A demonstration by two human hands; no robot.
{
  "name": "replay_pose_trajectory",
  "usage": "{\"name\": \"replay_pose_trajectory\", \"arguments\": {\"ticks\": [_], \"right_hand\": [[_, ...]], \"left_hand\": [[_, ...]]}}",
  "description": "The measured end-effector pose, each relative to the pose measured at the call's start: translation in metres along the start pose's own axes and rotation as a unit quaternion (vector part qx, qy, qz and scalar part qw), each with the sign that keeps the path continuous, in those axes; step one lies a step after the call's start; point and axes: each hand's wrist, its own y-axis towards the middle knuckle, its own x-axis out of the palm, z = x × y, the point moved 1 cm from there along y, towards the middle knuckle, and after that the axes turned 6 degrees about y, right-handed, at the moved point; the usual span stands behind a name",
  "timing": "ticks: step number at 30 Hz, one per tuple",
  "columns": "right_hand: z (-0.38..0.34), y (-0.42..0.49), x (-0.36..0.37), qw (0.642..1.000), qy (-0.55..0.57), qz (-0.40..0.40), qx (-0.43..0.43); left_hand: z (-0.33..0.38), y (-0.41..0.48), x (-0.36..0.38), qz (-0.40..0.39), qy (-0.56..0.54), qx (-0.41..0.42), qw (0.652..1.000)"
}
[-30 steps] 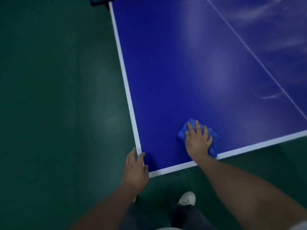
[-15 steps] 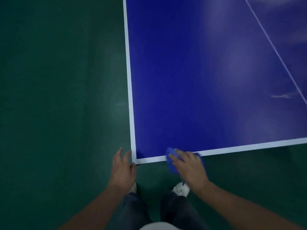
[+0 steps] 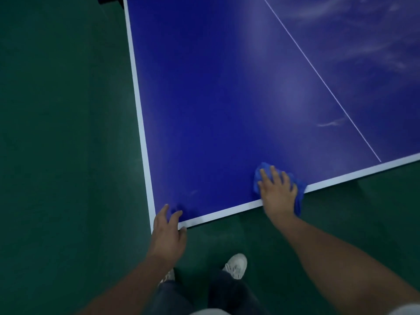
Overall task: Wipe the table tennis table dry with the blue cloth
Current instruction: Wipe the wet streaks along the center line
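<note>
Right hand (image 3: 278,192), fingers straight, presses crumpled blue cloth (image 3: 297,189) onto dark-blue table tennis table (image 3: 227,98), lower right edge. Left hand (image 3: 169,233), fingers relaxed, rests on lower-left corner.

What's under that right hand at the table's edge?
The right hand presses a blue cloth flat on the table; the cloth's right end spills over the white edge. The cloth's middle and the tabletop beneath are covered.

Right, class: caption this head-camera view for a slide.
Right hand presses blue cloth at the table tennis table edge; left hand touches its corner.
</note>
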Motion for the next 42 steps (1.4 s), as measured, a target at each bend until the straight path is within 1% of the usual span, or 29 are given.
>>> {"name": "replay_pose_trajectory", "arguments": {"ticks": [1,2,3,4,5,6,8,9,11,13,16,17,21,25,27,28,30,31,33,35,36,37,38,39,40,41,42], "right_hand": [[0.01,0.005,-0.009,0.999,0.015,-0.015,0.048],[0.009,0.006,-0.013,0.996,0.03,-0.013,0.08],[0.0,0.005,-0.015,0.994,0.042,-0.011,0.098],[-0.017,0.0,-0.013,0.995,0.051,-0.017,0.089],[-0.039,-0.009,-0.007,0.997,0.042,-0.041,0.042],[-0.059,-0.023,0.002,0.996,0.028,-0.074,-0.03],[-0.096,-0.058,0.023,0.973,0.017,-0.15,-0.175],[-0.103,-0.07,0.029,0.962,0.019,-0.169,-0.214],[-0.1,-0.071,0.031,0.958,0.02,-0.179,-0.224],[-0.077,-0.052,0.023,0.97,-0.002,-0.155,-0.186],[-0.03,-0.012,-0.004,0.992,-0.003,-0.118,-0.051],[-0.018,-0.001,-0.013,0.993,-0.003,-0.116,-0.029],[-0.015,0.026,-0.023,0.99,-0.005,-0.142,-0.018],[-0.04,0.051,-0.014,0.994,0.015,-0.103,0.016],[-0.069,0.058,-0.007,0.995,0.02,-0.092,0.014],[-0.09,0.057,-0.002,0.995,0.013,-0.096,-0.012],[-0.132,0.04,0.012,0.985,-0.009,-0.128,-0.113],[-0.153,0.025,0.019,0.972,-0.021,-0.157,-0.175],[-0.184,-0.015,0.031,0.933,-0.058,-0.225,-0.276],[-0.193,-0.044,0.037,0.903,-0.07,-0.264,-0.332],[-0.191,-0.051,0.036,0.897,-0.04,-0.275,-0.345],[-0.189,-0.053,0.029,0.896,0.03,-0.288,-0.338],[-0.186,-0.052,0.018,0.895,0.138,-0.302,-0.298],[-0.181,-0.046,0.003,0.889,0.258,-0.305,-0.223],[-0.175,-0.038,-0.014,0.874,0.363,-0.291,-0.138],[-0.168,-0.025,-0.032,0.852,0.435,-0.283,-0.063],[-0.158,-0.011,-0.044,0.836,0.469,-0.286,-0.003]], "left_hand": [[0.003,0.0,0.001,0.001,0.004,0.001,1.0],[0.005,-0.001,0.002,0.002,0.01,0.003,1.0],[0.008,-0.001,0.004,0.003,0.016,0.006,1.0],[0.011,-0.001,0.005,0.004,0.021,0.009,1.0],[0.012,-0.002,0.006,0.005,0.024,0.011,1.0],[0.016,-0.001,0.009,0.007,0.028,0.016,0.999],[0.022,0.001,0.012,0.011,0.032,0.024,0.999],[0.024,0.001,0.013,0.011,0.036,0.027,0.999],[0.027,0.002,0.012,0.006,0.044,0.031,0.999],[0.024,0.005,0.009,0.001,0.046,0.033,0.998],[0.013,0.013,0.005,-0.014,0.057,0.032,0.998],[0.009,0.017,0.003,-0.018,0.062,0.028,0.998],[-0.003,0.029,0.001,-0.018,0.069,0.011,0.997],[-0.007,0.033,-0.005,-0.004,0.046,0.002,0.999],[-0.012,0.031,-0.01,0.0,0.026,0.007,1.0],[-0.016,0.032,-0.014,0.003,0.018,0.007,1.0],[-0.026,0.035,-0.019,0.011,0.011,-0.001,1.0],[-0.034,0.037,-0.023,0.016,0.003,-0.014,1.0],[-0.048,0.042,-0.029,0.029,-0.018,-0.045,0.998],[-0.06,0.047,-0.034,0.049,-0.04,-0.075,0.995],[-0.065,0.05,-0.037,0.06,-0.057,-0.089,0.993],[-0.069,0.053,-0.041,0.069,-0.071,-0.099,0.99],[-0.072,0.057,-0.044,0.075,-0.085,-0.108,0.988],[-0.073,0.059,-0.047,0.078,-0.094,-0.115,0.986],[-0.073,0.062,-0.049,0.081,-0.102,-0.117,0.985],[-0.072,0.065,-0.05,0.087,-0.113,-0.115,0.983],[-0.072,0.068,-0.051,0.092,-0.122,-0.113,0.982]]}}
